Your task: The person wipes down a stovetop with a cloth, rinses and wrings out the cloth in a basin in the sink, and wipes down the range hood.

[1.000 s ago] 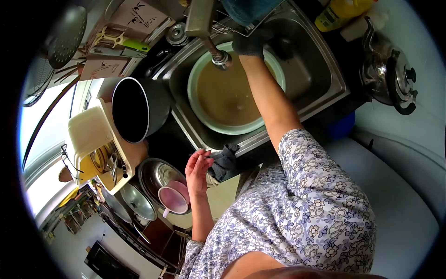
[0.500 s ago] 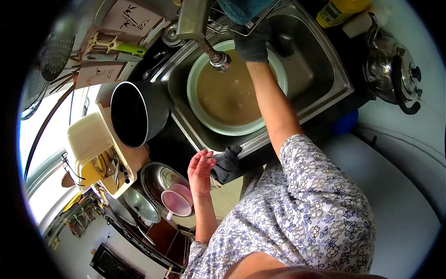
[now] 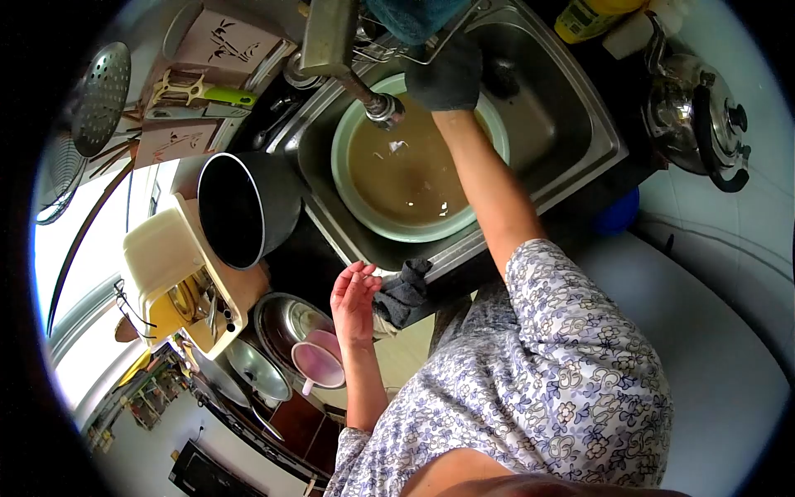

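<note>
My right hand is inside a dark grey sock-like covering and reaches over the far rim of the pale green basin. The covering hides its fingers, so I cannot see what they hold. Cloudy brown water fills much of the basin, which sits in a steel sink. Bare and loosely curled, my left hand hovers by the sink's near edge with nothing visible in it. Beside its fingertips, a second dark grey cloth, also sock-like, drapes over the edge.
The faucet hangs over the basin. Behind it are a wire rack and a blue cloth. A black pot, cutlery holder and pink cup stand left. A kettle and yellow bottle are right.
My covered right hand has turned and shifted slightly left, showing a broader side of the covering. Bright reflections on the water have changed. My left hand stays nearly in place.
</note>
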A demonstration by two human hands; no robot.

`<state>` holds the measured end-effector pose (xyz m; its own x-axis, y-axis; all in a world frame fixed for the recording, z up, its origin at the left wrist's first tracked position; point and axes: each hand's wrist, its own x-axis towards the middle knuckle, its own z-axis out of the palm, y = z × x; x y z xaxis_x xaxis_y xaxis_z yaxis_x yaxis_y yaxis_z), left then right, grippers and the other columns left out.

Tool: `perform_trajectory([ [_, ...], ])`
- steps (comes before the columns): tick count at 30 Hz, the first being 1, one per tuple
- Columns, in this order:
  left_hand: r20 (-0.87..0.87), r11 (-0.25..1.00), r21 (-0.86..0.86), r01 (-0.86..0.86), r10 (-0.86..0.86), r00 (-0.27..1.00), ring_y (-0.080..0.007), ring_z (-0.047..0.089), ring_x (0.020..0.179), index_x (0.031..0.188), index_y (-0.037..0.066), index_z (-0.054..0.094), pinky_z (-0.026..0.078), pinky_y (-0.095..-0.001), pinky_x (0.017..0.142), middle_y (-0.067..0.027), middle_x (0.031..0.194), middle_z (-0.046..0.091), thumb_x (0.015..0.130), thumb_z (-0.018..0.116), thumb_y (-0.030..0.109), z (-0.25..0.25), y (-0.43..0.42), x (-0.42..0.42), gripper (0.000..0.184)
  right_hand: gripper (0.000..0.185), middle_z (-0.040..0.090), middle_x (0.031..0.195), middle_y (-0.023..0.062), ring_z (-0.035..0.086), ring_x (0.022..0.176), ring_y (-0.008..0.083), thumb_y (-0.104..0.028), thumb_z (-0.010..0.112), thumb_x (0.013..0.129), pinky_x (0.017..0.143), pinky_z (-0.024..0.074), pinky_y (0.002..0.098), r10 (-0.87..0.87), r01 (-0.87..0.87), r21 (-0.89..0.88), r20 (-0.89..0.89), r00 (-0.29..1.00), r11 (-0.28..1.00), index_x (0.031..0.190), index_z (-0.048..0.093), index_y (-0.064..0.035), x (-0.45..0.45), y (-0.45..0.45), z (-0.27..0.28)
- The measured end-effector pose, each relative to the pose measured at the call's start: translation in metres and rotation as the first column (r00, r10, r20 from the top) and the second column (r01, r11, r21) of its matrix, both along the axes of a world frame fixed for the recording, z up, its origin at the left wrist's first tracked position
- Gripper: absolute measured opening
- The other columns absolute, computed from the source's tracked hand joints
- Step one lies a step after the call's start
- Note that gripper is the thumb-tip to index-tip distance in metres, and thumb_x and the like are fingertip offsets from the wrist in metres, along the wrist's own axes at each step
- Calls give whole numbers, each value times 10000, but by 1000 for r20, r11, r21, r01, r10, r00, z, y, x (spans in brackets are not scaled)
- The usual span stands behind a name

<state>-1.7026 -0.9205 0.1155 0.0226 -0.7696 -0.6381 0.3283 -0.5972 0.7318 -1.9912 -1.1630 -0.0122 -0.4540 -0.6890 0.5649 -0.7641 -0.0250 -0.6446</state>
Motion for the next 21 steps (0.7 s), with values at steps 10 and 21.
perform_trajectory([
  [10, -4, 998, 53, -34, 34, 999, -177, 602, 751, 1018, -15, 525, 496, -278, 726, -128, 926, 611, 875, 513, 77, -12, 4, -1, 170, 207, 586, 902, 215, 533, 884, 383, -155, 533, 780, 760, 428, 426, 34, 62, 227, -396, 918, 972, 915, 644, -46, 2, 9, -38],
  [21, -17, 999, 33, -39, 40, 999, -178, 602, 767, 1027, -16, 527, 497, -274, 727, -127, 921, 614, 879, 511, 85, -14, -2, -2, 180, 123, 563, 824, 224, 533, 822, 367, -117, 532, 809, 747, 409, 474, 129, -53, -185, 430, 893, 981, 819, 598, -15, 7, -7, 0],
])
